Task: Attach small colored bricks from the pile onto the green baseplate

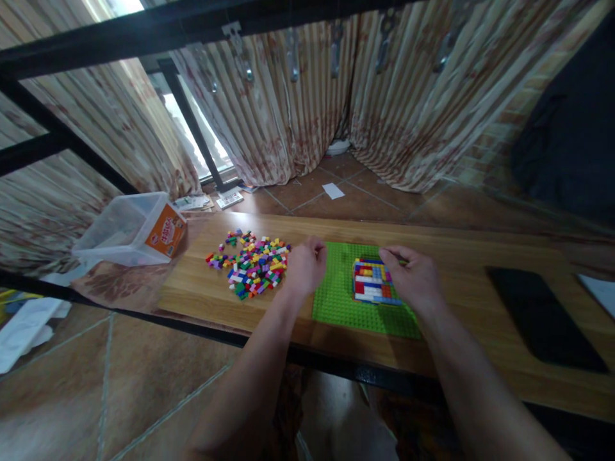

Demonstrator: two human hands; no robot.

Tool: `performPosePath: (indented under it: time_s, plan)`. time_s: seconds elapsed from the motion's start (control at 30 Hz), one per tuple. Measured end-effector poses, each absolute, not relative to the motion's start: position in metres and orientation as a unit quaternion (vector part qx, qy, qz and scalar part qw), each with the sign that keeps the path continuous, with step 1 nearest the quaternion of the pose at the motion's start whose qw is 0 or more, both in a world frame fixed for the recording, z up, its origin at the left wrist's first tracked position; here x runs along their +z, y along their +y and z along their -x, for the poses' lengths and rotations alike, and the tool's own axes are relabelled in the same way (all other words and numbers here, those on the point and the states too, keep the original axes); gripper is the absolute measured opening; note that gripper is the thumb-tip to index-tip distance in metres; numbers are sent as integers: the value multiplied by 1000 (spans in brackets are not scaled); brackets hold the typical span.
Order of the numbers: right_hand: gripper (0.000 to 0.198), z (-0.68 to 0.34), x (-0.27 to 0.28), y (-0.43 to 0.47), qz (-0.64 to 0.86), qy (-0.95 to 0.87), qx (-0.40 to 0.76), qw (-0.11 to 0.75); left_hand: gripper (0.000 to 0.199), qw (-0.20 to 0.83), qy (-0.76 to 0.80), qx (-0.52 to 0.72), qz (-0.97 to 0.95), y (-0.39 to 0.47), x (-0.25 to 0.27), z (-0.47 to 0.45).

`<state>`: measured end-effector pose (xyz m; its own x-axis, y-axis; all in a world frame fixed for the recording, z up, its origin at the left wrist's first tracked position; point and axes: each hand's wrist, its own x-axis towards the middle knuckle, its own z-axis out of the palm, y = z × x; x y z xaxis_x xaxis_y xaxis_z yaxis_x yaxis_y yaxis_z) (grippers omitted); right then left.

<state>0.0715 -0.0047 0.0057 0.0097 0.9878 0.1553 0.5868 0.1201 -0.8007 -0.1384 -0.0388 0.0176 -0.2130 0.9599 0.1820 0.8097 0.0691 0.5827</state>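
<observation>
A: Where is the brick structure (372,282) sited?
B: On the green baseplate (336,307), which is laid flat on the wooden worktop (461,256). Red, white, blue and yellow pieces are shown on its upper face; its right side is partly covered by the right hand (416,278).

A: Right-hand fingers?
B: Bent inward, the thumb held close to the structure's far right corner. Whether a piece is gripped, or the structure touched, cannot be told.

A: And the left hand (306,266)?
B: Held over the baseplate's left edge, just beside the loose bricks (257,266). The fingers are curled; whether anything is pinched between them cannot be told (too small and blurred at the tips).

A: The loose bricks?
B: Heaped to the left of the baseplate, many colours mixed, a few scattered toward the far left side of the heap.

A: Surroundings noted?
B: A clear plastic bin (120,224), marked with an orange label (166,229), is tilted beyond the worktop's left end. A flat black slab (542,317) is laid well to the right of the baseplate. Striped curtains (288,121) are hung behind, above the tiled floor (360,198).
</observation>
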Motion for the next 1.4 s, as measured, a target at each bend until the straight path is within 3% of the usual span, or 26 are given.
performPosePath:
  time_s: [0.17, 0.27, 0.67, 0.9, 1.4]
  plan:
    - [32, -70, 5, -4, 590, -638, 291, 401, 16, 280, 611, 375, -638, -51, 11, 114]
    - [31, -70, 4, -4, 583, -637, 301, 404, 21, 323, 584, 392, -633, -54, 6, 109]
    - [29, -70, 0, -2, 563, -654, 294, 411, 23, 273, 593, 359, -667, -57, 2, 102]
    - [29, -69, -2, -3, 550, -670, 291, 404, 22, 264, 585, 403, -652, -53, -4, 99]
    - [31, -58, -1, -8, 537, -726, 273, 331, 16, 331, 577, 443, -601, -47, -3, 96]
